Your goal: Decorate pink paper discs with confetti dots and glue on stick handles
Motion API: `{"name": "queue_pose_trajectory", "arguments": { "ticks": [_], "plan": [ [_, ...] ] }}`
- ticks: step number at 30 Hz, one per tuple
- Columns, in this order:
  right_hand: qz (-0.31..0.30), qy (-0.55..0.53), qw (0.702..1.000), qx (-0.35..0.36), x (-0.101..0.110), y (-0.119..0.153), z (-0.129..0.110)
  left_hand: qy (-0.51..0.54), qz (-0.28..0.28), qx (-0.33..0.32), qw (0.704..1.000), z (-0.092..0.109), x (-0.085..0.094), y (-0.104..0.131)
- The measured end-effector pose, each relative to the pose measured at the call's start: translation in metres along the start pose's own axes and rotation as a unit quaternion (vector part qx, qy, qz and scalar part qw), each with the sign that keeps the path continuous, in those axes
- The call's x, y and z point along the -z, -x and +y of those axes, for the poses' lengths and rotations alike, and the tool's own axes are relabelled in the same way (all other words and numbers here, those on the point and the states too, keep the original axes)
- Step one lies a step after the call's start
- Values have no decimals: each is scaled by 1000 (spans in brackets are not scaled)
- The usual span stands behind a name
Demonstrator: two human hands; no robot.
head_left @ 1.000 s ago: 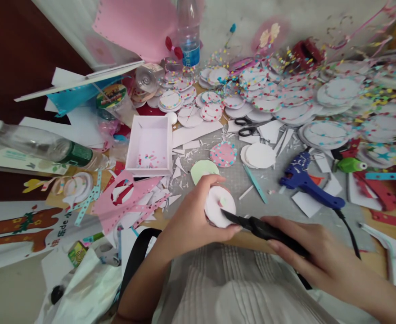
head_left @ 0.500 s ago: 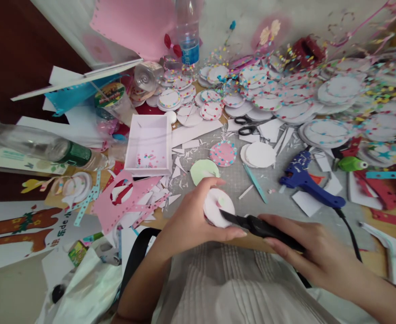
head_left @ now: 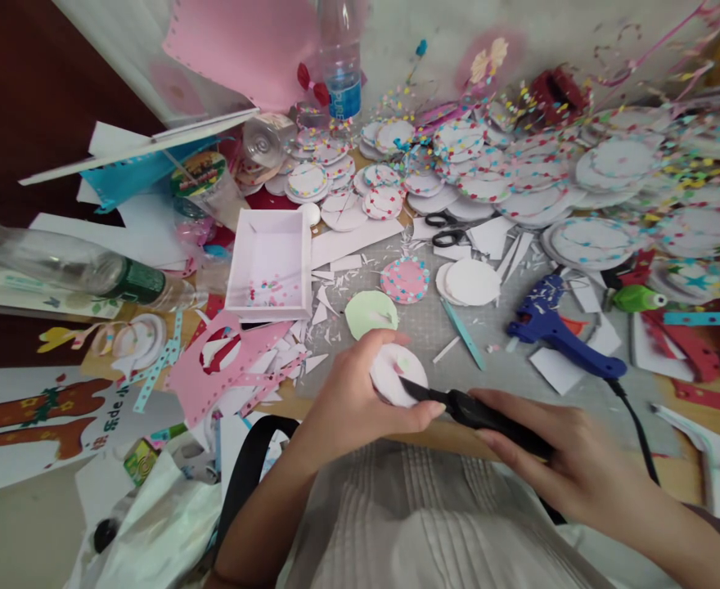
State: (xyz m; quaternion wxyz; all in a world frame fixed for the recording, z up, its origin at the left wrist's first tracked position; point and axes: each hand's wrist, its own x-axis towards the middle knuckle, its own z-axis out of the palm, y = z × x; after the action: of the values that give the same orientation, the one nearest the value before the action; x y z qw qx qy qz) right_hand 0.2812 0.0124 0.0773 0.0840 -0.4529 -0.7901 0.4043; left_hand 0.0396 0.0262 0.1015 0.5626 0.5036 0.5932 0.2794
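My left hand (head_left: 351, 401) curls around a round white disc (head_left: 393, 366), which has a small pale green patch on its face. Black-handled scissors (head_left: 479, 417) are gripped in my right hand (head_left: 572, 458), with a dark blade lying across the disc's lower right part. The underside of the disc is hidden, so I cannot tell where the other blade is. Just beyond my left fingertips, a pale green round piece (head_left: 371, 314) lies on the grey cutting mat (head_left: 507, 376). A pink disc edged with blue dots (head_left: 405, 280) sits farther back.
Stacked white discs (head_left: 474, 282) and a turquoise stick (head_left: 465, 339) lie past my hands. A blue glue gun (head_left: 550, 327) with a cable is at right. An open white box (head_left: 271, 262) stands left. Another pair of scissors (head_left: 449, 233) and many decorated discs (head_left: 458, 139) fill the back.
My left thumb has shifted slightly up towards the scissors. The disc and scissors stay in nearly the same place.
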Motion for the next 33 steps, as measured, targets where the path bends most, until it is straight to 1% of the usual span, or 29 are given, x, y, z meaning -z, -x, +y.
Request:
{"name": "queue_pose_trajectory", "arguments": {
  "ticks": [4, 7, 10, 12, 14, 16, 18, 20, 23, 25, 27, 29, 33],
  "plan": [
    [5, 3, 1000, -4, -1, -2, 0, 5, 3, 0, 1000, -3, -2, 0],
    [2, 1, 1000, 7, -1, -3, 0, -30, -4, -15, 999, -3, 1, -1],
    [-13, -14, 1000, 15, -2, -1, 3, -112, -32, -34, 993, -3, 10, -3],
    [-10, -29, 1000, 2, -2, 2, 7, -189, -45, -39, 980, -4, 16, -4],
    [12, -50, 998, -23, -3, 5, 11, -272, -35, -32, 961, -8, 21, -7],
    [38, -86, 994, -55, -5, 7, 12, -347, -20, -27, 937, -11, 21, -11],
    [52, -143, 984, -91, -9, 7, 11, -407, -19, -33, 913, -12, 17, -16],
    [51, -225, 964, -130, -18, 6, 5, -454, -21, -42, 890, -10, 11, -21],
    [51, -365, 912, -181, -35, 0, -10, -486, -32, -49, 872, -4, 2, -23],
    [63, -438, 874, -202, -46, -7, -20, -487, -49, -54, 870, -2, -2, -20],
    [79, -475, 851, -211, -54, -16, -27, -473, -67, -63, 877, -1, -2, -16],
    [86, -479, 850, -202, -59, -27, -30, -445, -81, -68, 889, -1, 0, -13],
    [82, -452, 874, -155, -61, -45, -30, -398, -99, -60, 910, -2, 6, -13]
  ]
}}
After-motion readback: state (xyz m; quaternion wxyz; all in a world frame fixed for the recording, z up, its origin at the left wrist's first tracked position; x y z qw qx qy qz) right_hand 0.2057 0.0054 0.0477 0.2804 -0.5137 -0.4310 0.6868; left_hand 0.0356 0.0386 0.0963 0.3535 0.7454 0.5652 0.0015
